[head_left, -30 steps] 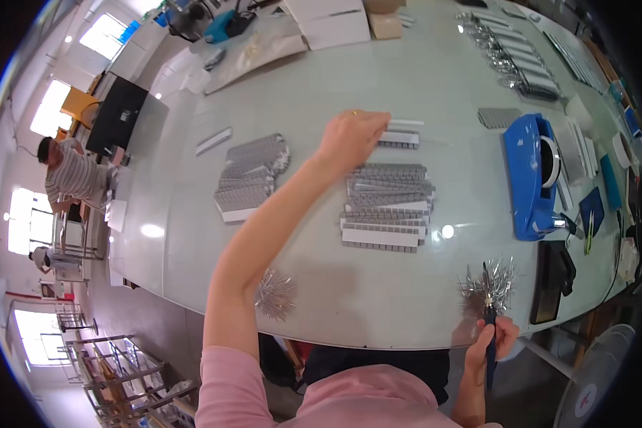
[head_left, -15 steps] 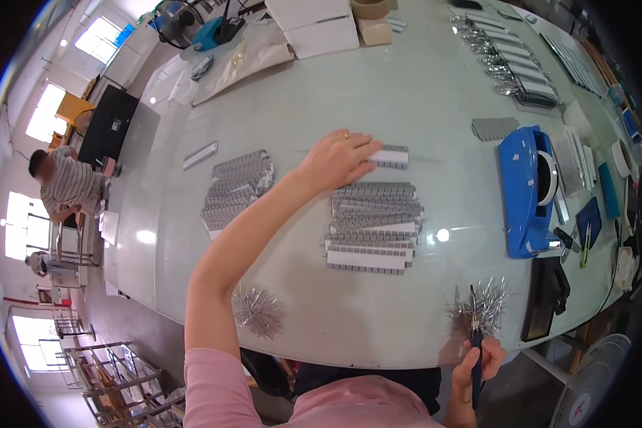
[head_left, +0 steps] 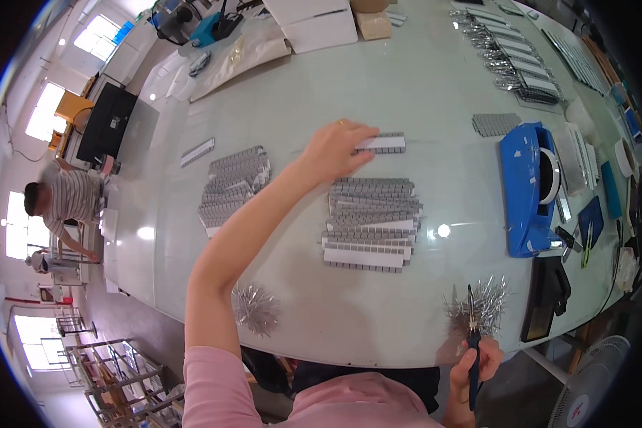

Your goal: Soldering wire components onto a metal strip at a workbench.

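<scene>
My left hand (head_left: 333, 151) reaches over the table, its thumb and fingers either side of the left end of a grey-and-white segmented strip (head_left: 386, 144). Its palm hides that end. Just nearer lies a stack of similar strips (head_left: 369, 225), and another pile (head_left: 235, 182) sits left of my forearm. In my right hand (head_left: 483, 359), near the front edge, is a soldering iron (head_left: 473, 357) with a dark blue handle, its tip pointing away from me. Beneath the tip is a bunch of thin silvery leads (head_left: 491, 307). A second silvery bunch (head_left: 255, 309) rests beside my left forearm.
A blue tape dispenser (head_left: 522, 192) stands on the right, with a black box-like item (head_left: 546, 299) nearer. Silvery-leaded strips (head_left: 524, 60) line the far right. White boxes (head_left: 314, 28) stand at the back. A floor fan (head_left: 588, 385) is low right; another person (head_left: 71, 196) works far left.
My left hand and the strip have shifted a little farther away from me. My right hand stays nearly in place with the soldering iron. The person at far left has leaned and stretched an arm.
</scene>
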`<state>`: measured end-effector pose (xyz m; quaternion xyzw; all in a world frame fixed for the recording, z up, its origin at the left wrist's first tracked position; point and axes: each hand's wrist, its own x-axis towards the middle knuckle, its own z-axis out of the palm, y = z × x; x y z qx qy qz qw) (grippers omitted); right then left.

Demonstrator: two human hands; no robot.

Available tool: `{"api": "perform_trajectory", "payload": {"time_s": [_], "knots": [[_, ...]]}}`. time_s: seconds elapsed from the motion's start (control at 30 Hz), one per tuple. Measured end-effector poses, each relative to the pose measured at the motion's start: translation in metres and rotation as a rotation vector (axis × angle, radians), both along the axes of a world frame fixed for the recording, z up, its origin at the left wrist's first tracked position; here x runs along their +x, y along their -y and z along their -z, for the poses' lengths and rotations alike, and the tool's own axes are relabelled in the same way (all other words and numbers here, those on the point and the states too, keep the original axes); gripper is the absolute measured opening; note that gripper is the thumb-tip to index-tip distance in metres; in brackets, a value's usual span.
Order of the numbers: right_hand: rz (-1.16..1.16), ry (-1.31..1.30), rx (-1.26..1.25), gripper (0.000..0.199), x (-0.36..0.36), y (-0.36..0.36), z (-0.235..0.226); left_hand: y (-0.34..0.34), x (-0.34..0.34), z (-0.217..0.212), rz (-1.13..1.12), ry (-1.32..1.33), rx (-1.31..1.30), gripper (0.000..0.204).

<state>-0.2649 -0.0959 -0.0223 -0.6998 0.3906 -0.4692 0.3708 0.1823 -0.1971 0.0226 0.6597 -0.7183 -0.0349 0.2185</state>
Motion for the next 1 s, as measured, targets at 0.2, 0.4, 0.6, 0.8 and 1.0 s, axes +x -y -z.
{"api": "perform_trajectory", "payload": {"time_s": [0.2,0.4,0.6,0.8,1.0], "knots": [[0.017,0.006,-0.044,0.021,0.0,-0.001,0.002,-0.08,-0.049,-0.011,0.072,-0.022,-0.006,0.042],[-0.004,0.057,-0.054,0.021,-0.002,-0.001,0.007,-0.082,-0.077,-0.01,-0.089,0.166,0.142,0.062],[0.021,0.111,-0.087,0.02,0.001,0.001,0.013,-0.103,-0.094,0.005,-0.144,0.147,0.214,0.069],[-0.03,0.082,-0.11,0.02,-0.001,0.002,0.013,-0.159,-0.133,-0.005,-0.166,0.186,0.209,0.068],[-0.016,0.105,-0.076,0.019,-0.001,-0.002,0.008,-0.203,-0.166,0.006,-0.164,0.153,0.24,0.065]]}}
